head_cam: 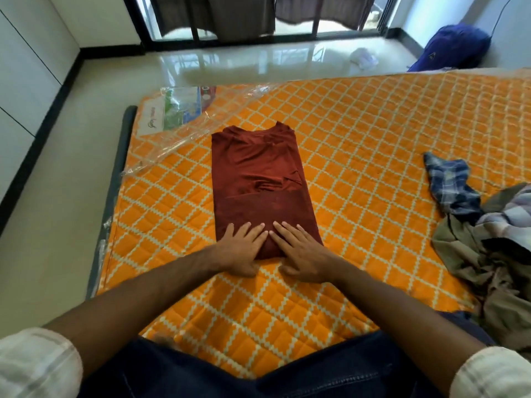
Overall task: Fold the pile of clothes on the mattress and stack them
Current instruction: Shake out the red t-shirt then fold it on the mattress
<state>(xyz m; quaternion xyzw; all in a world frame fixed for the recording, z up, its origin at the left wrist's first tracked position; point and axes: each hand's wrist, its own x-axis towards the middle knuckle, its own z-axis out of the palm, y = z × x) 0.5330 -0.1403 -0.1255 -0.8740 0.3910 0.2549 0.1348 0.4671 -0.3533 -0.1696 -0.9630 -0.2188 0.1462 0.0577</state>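
Note:
A rust-red shirt (258, 179) lies folded into a long narrow strip on the orange quilted mattress (373, 133), collar end pointing away from me. My left hand (244, 248) and my right hand (301, 254) rest side by side on its near hem. On both hands the fingers are straight and pressed flat on the cloth, and the thumbs reach under the near edge. A pile of unfolded clothes (488, 248) sits at the mattress's right side, with a blue plaid garment (451, 182) at its top left.
Crinkled clear plastic wrap (178, 119) covers the mattress's far left corner. The shiny tiled floor (86, 196) runs along the left and far sides. A blue bag (457, 47) leans by the far right wall. My dark jeans (258, 374) show at the bottom.

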